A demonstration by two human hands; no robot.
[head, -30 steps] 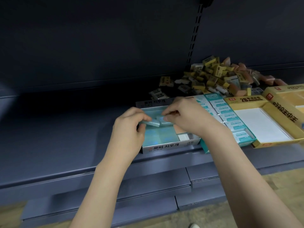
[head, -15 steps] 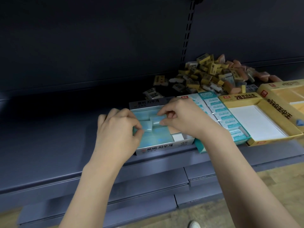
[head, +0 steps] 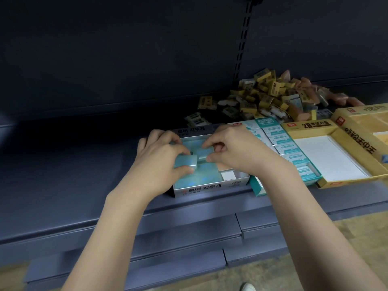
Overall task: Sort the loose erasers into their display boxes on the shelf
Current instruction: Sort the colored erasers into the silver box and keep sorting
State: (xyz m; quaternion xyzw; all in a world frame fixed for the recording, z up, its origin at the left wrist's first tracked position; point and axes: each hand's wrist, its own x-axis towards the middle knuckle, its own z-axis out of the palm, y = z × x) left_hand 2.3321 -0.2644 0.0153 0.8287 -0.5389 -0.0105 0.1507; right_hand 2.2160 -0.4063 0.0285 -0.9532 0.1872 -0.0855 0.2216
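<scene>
A silver display box (head: 210,189) with Korean lettering stands at the shelf's front edge, mostly filled with pale blue erasers. Over it, my left hand (head: 159,160) pinches one pale blue eraser (head: 185,163) between thumb and fingers. My right hand (head: 233,151) pinches a second pale blue eraser (head: 203,153) just to its right, above the box's middle. A white gap (head: 228,176) shows at the box's front right corner. The loose eraser pile (head: 270,97), yellow, white and pink, lies at the back of the shelf.
A teal box (head: 281,141) full of white-and-teal erasers stands right of the silver one. Further right are a yellow box (head: 327,156) with a bare white floor and another yellow box (head: 369,131). The dark shelf (head: 73,164) stretches left. Wood floor shows below.
Both hands have stayed over the silver box, each holding a blue eraser. My left hand's eraser has come lower and nearer the front of the box; the camera view has shifted slightly.
</scene>
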